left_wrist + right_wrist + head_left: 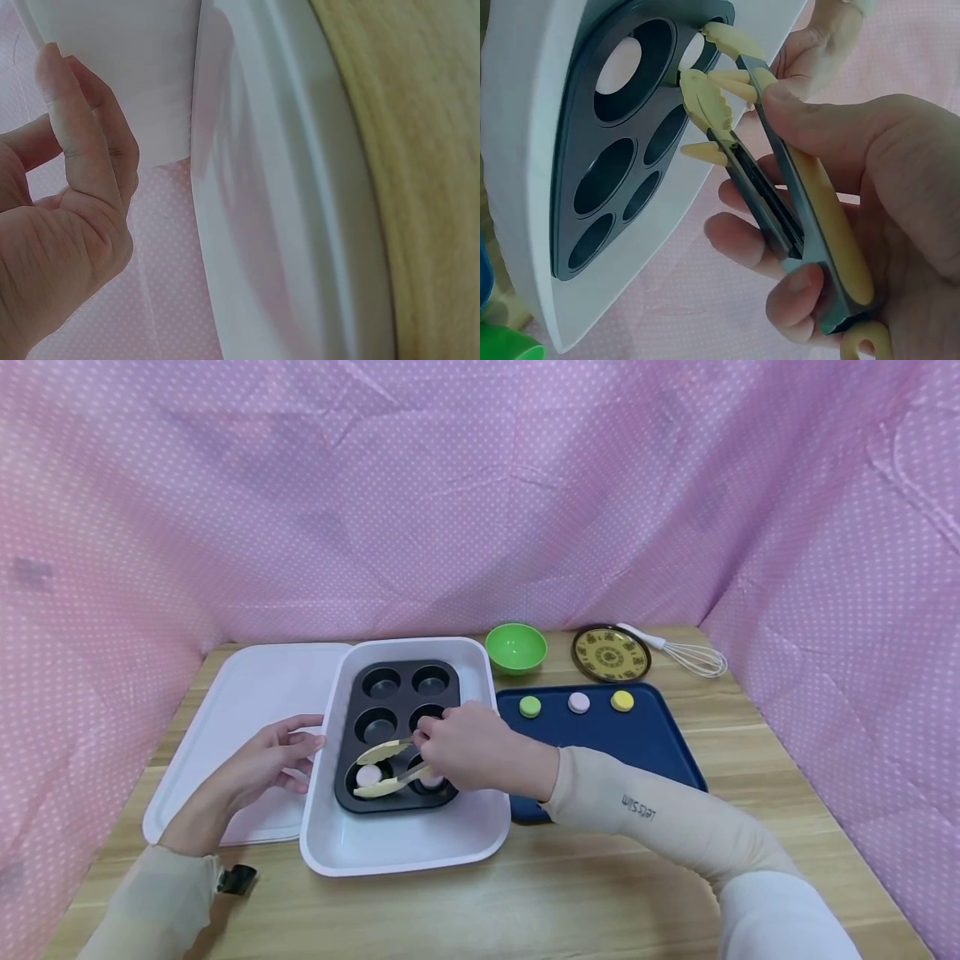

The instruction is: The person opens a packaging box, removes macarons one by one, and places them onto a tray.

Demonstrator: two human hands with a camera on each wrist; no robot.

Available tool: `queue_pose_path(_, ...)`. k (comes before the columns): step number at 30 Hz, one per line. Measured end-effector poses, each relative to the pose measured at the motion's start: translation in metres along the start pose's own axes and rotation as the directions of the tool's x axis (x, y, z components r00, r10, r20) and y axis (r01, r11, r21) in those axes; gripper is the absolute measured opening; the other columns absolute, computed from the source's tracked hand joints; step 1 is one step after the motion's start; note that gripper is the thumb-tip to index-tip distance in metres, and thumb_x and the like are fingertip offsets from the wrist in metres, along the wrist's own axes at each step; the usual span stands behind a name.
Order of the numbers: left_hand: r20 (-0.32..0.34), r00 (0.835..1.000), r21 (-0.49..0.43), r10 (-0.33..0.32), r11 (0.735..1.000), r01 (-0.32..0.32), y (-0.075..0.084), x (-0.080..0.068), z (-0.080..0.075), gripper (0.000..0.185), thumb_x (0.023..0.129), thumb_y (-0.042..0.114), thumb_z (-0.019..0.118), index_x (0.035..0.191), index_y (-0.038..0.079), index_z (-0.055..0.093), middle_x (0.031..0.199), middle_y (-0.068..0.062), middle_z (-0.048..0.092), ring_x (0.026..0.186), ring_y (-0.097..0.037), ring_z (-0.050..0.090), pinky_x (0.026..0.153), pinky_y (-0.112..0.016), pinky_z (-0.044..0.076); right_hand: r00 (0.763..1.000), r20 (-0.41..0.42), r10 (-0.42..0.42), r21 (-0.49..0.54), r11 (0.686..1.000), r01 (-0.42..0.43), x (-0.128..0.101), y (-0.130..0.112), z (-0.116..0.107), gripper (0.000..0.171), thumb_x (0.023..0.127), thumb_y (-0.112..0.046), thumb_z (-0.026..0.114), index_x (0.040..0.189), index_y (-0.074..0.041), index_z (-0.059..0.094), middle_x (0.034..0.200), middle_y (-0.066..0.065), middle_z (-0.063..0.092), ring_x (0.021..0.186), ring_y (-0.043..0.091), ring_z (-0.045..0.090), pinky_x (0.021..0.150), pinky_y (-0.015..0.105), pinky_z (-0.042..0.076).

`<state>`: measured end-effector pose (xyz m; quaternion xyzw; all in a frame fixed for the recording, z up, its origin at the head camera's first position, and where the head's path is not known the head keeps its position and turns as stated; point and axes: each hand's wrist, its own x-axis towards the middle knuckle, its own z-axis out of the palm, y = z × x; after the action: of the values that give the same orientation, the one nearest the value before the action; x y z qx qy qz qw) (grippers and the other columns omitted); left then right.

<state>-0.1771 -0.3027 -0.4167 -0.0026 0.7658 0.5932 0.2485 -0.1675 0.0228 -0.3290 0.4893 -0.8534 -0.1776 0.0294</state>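
My right hand (474, 748) holds a pair of kitchen tongs (821, 217) with pale yellow tips, parted around a pale pink macaron (368, 776) in the near-left cup of a dark muffin tin (405, 693). Another pale macaron (619, 66) sits in the near-right cup, partly hidden by the tongs and hand in the head view. The tin lies inside a deep white tray (405, 852). Beside that tray's left wall is my left hand (258, 760), its fingers loosely bent and holding nothing, fingertips right at the rim.
On the right, a dark blue tray (622, 735) bears a green macaron (529, 707), a pale lilac one (578, 702) and a yellow one (622, 701). Behind stand a green bowl (516, 648), a patterned plate (611, 653) and a whisk (693, 658). A flat white board (262, 693) lies left.
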Motion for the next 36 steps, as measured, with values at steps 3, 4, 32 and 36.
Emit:
queue_pose_path(3,-0.004,1.000,-0.002,0.004,1.000,-0.004,0.000,-0.002,-0.001,0.066,0.104,0.026,0.060,0.156,0.001,0.028,0.107,-0.004,0.067,0.080,-0.020,0.069,0.064,-0.038,0.062,1.000,0.025,-0.008,0.015,1.000,0.008,0.002,-0.002,-0.001,0.039,0.097,-0.046,0.067,0.128,-0.023,0.073,0.117,-0.003,0.070,0.074,0.014,0.066,0.058,0.025,0.056)
queue_pose_path(4,-0.003,1.000,-0.003,0.006,1.000,-0.006,0.000,-0.002,-0.001,0.066,0.104,0.026,0.060,0.156,0.001,0.028,0.107,-0.004,0.067,0.080,-0.020,0.068,0.064,-0.038,0.062,0.999,0.032,-0.010,0.024,1.000,0.009,0.003,-0.003,-0.001,0.038,0.097,-0.045,0.067,0.128,-0.023,0.073,0.117,-0.002,0.070,0.073,0.014,0.065,0.058,0.025,0.056)
queue_pose_path(32,-0.011,1.000,-0.015,-0.005,1.000,0.005,-0.006,0.003,0.003,0.066,0.103,0.028,0.063,0.156,0.004,0.031,0.111,-0.008,0.067,0.081,-0.021,0.069,0.064,-0.038,0.062,1.000,0.006,-0.029,0.118,0.993,0.028,0.002,0.004,0.009,0.037,0.096,-0.045,0.070,0.122,-0.020,0.075,0.112,-0.003,0.071,0.063,0.014,0.059,0.050,0.024,0.048)
queue_pose_path(36,-0.021,1.000,0.000,-0.002,1.000,0.002,-0.003,0.001,0.002,0.065,0.103,0.027,0.062,0.155,0.003,0.031,0.111,-0.009,0.066,0.081,-0.022,0.069,0.064,-0.037,0.062,0.999,-0.010,-0.035,0.134,0.990,0.036,0.003,0.006,0.011,0.038,0.097,-0.047,0.067,0.123,-0.020,0.075,0.112,-0.003,0.071,0.060,0.013,0.056,0.048,0.023,0.045)
